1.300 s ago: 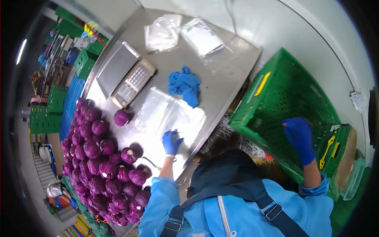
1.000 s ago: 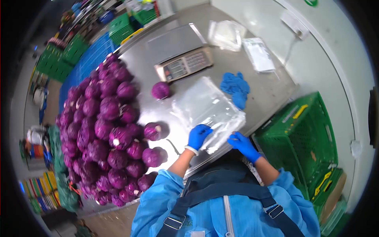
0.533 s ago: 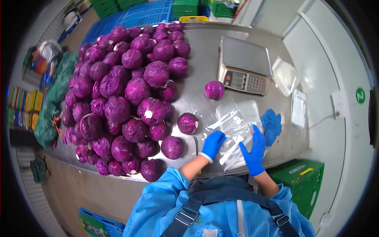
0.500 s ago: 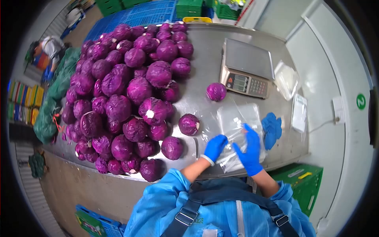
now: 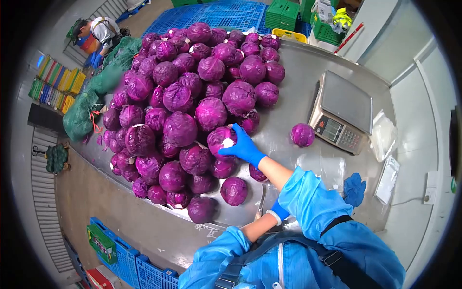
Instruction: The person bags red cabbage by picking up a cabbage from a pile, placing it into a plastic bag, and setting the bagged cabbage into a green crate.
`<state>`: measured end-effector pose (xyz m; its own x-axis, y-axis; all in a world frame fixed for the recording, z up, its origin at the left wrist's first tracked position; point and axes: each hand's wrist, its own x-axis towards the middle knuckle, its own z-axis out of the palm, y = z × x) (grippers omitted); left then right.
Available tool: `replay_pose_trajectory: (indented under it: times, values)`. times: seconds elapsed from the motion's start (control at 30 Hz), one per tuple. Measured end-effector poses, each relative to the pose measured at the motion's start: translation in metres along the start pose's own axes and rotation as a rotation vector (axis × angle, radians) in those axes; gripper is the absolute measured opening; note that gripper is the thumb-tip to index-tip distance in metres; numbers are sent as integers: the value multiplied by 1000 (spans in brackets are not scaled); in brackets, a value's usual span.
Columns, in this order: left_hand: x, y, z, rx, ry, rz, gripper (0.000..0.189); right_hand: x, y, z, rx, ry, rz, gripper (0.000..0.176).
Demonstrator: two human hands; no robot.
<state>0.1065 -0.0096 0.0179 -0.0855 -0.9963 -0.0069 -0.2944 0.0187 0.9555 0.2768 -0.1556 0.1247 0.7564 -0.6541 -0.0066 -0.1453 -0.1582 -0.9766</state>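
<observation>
Left hand (image 5: pixel 280 210), blue-gloved: lay low by the table (image 5: pixel 293 86) edge, mostly hidden under the right sleeve (image 5: pixel 313 195); whether its fingers were apart or together, or on anything, could not be told.

Bags (image 5: pixel 323 168), clear: lay flat just beyond that sleeve.

Right hand (image 5: pixel 246 148), blue-gloved: stretched across above the left; thumb and fingers spread wide, clamped on the right side of one cabbage (image 5: pixel 216 137).

Cabbage, purple: sat at the near right flank of the heap (image 5: pixel 180 129), against others, pale cut stem towards the palm. Judged dense, fairly heavy for its bulk, stiff and hard to crush; waxy leaves probably slick under a glove, outer ones liable to bruise or tear. Best hold, as judged: round the widest part, thumb opposite fingers, not by a leaf edge.

Scale (image 5: pixel 344 111): stood right of the heap, a lone cabbage (image 5: pixel 302 135) just beside it.

Heap: many purple heads, piled to the table's far side.

Pallet (image 5: pixel 207 17), blue: lay beyond.
</observation>
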Motion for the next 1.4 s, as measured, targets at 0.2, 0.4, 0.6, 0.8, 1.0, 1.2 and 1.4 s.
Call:
replay_pose_trajectory:
  times: [0.2, 0.4, 0.6, 0.8, 1.0, 1.2, 1.4]
  values:
    - [4, 29, -36, 282, -37, 161, 32, -90, 21, -68, 1094, -340, 365, 71]
    - [-22, 5, -49, -869, -317, -88, 48, -306, 32, -116, 1383, -62, 793, 74]
    - [-54, 64, -57, -297, -120, 12, 75, -369, 21, -100, 1045, 317, 541, 67]
    - [-73, 107, -57, 321, -417, 96, 84, -394, 18, -58, 886, 527, 700, 48]
    - [-70, 109, -67, 112, -244, 376, 81, -400, -37, -42, -282, 748, 444, 63]
    - [-57, 135, -109, 141, -304, 375, 80, -367, -28, -66, -868, 600, 491, 31]
    - [-93, 141, -144, 31, -45, 346, 51, -440, -33, -39, -759, 418, 586, 39]
